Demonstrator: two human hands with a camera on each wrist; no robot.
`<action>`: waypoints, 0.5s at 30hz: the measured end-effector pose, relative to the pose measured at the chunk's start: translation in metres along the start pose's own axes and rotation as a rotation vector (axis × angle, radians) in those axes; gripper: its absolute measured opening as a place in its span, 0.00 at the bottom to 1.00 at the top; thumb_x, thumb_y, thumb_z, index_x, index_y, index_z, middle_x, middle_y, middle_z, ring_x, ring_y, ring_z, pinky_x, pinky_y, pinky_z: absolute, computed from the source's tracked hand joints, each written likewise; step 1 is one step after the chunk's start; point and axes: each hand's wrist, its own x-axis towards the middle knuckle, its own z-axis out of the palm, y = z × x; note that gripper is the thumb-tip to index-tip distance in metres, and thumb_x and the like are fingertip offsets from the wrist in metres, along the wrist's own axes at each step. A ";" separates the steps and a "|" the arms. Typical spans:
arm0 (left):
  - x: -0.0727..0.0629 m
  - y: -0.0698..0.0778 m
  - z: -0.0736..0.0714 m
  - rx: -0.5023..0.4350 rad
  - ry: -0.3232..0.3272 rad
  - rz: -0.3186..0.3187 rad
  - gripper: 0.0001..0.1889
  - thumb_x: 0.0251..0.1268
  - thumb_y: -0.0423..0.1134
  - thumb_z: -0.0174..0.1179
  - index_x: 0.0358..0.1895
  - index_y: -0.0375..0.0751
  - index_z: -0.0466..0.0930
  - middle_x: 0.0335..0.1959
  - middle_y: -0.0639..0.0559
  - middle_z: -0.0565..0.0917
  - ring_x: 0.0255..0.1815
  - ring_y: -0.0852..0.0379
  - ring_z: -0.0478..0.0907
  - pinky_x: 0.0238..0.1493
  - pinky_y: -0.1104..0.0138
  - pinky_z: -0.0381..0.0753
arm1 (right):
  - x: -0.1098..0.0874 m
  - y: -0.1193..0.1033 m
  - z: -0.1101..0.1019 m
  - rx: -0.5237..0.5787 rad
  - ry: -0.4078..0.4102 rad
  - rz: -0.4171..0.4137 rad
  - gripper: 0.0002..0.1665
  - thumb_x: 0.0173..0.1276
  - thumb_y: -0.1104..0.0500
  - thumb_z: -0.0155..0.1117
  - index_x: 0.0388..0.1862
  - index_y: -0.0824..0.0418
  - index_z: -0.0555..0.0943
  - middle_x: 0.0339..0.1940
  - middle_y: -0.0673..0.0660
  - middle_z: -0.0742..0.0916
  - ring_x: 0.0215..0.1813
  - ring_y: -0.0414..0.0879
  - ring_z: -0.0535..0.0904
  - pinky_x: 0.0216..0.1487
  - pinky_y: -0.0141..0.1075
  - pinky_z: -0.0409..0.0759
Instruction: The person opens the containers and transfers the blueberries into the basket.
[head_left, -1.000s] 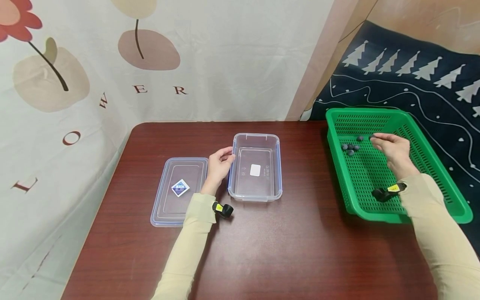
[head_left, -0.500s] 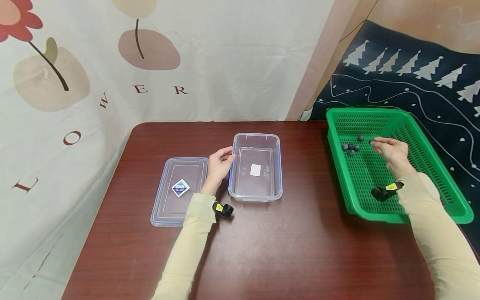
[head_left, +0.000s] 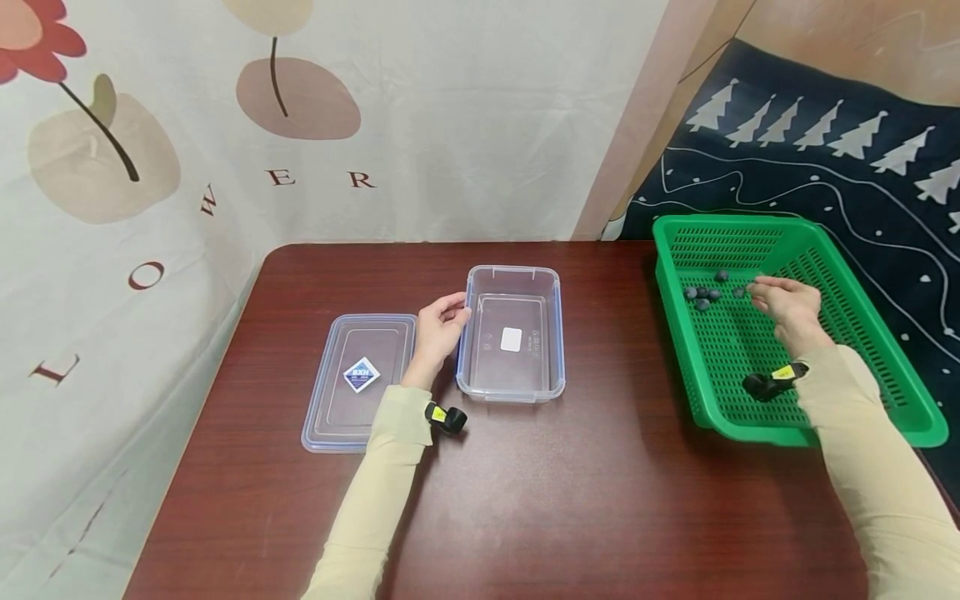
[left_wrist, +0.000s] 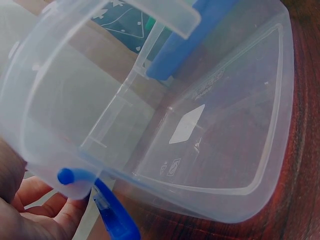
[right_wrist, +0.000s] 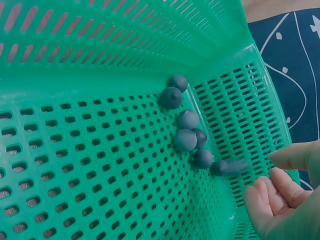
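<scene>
My left hand (head_left: 437,333) grips the left side of a clear plastic food container (head_left: 511,392), fingers at its rim; in the left wrist view they lie by a blue side clip (left_wrist: 114,212). The container stands with its top off, a white label square (head_left: 511,339) on its floor. Over the green basket (head_left: 693,392), my right hand (head_left: 787,308) has thumb and fingertips apart, nothing between them. Just off those fingertips, a blurred blueberry (right_wrist: 237,167) shows in the right wrist view. Several more blueberries (right_wrist: 186,140) lie on the basket's floor along one wall.
A clear lid (head_left: 337,417) with a blue sticker lies flat on the brown table (head_left: 570,500), left of the container and partly behind my left wrist. A printed white cloth (head_left: 450,125) hangs behind. Dark blue fabric (head_left: 840,179) with white trees lies behind the basket.
My right hand moves slightly down, and a blueberry that was at its fingertips now shows apart from them, to their left. The left hand and the container stay put.
</scene>
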 end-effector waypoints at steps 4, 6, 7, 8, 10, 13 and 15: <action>0.001 0.001 0.001 0.004 0.002 0.007 0.15 0.59 0.26 0.59 0.51 0.28 0.79 0.47 0.35 0.82 0.44 0.46 0.78 0.45 0.68 0.78 | -0.004 -0.003 0.003 -0.030 0.003 -0.016 0.06 0.61 0.63 0.65 0.29 0.50 0.81 0.29 0.42 0.79 0.30 0.30 0.80 0.41 0.22 0.78; 0.001 0.001 0.001 0.009 0.002 0.011 0.15 0.59 0.26 0.59 0.50 0.28 0.79 0.46 0.35 0.82 0.44 0.45 0.79 0.44 0.70 0.77 | -0.005 -0.004 0.005 -0.013 0.006 -0.039 0.05 0.61 0.61 0.65 0.31 0.51 0.82 0.33 0.43 0.79 0.33 0.31 0.80 0.43 0.23 0.78; 0.002 0.001 0.001 0.011 0.001 0.015 0.15 0.58 0.26 0.59 0.50 0.28 0.79 0.46 0.35 0.82 0.44 0.45 0.79 0.44 0.70 0.77 | -0.008 -0.005 0.007 -0.016 0.003 -0.061 0.04 0.62 0.60 0.65 0.33 0.51 0.82 0.35 0.44 0.79 0.35 0.31 0.79 0.45 0.23 0.77; 0.002 0.001 0.001 0.014 -0.001 0.016 0.15 0.58 0.26 0.60 0.50 0.28 0.79 0.46 0.35 0.82 0.44 0.45 0.79 0.43 0.71 0.77 | -0.011 -0.006 0.009 -0.002 -0.004 -0.086 0.04 0.62 0.60 0.64 0.34 0.51 0.82 0.36 0.44 0.79 0.36 0.31 0.79 0.46 0.23 0.77; 0.002 0.002 0.000 0.020 -0.006 0.014 0.15 0.58 0.26 0.60 0.50 0.28 0.79 0.46 0.34 0.82 0.44 0.45 0.79 0.44 0.70 0.77 | -0.018 -0.010 0.016 0.050 -0.026 -0.145 0.04 0.62 0.61 0.64 0.35 0.53 0.83 0.35 0.45 0.80 0.35 0.32 0.79 0.45 0.23 0.77; 0.002 0.005 -0.002 0.041 -0.016 -0.003 0.15 0.59 0.28 0.60 0.50 0.28 0.79 0.46 0.35 0.82 0.45 0.45 0.79 0.46 0.67 0.78 | -0.035 -0.018 0.031 0.121 -0.086 -0.232 0.04 0.63 0.64 0.63 0.32 0.55 0.83 0.32 0.45 0.81 0.33 0.33 0.79 0.41 0.23 0.78; 0.002 0.009 -0.003 0.072 -0.026 -0.014 0.16 0.60 0.30 0.60 0.52 0.29 0.79 0.47 0.36 0.82 0.47 0.45 0.79 0.48 0.64 0.78 | -0.045 -0.022 0.043 0.149 -0.124 -0.277 0.06 0.63 0.65 0.63 0.30 0.55 0.84 0.30 0.46 0.82 0.32 0.33 0.80 0.38 0.22 0.78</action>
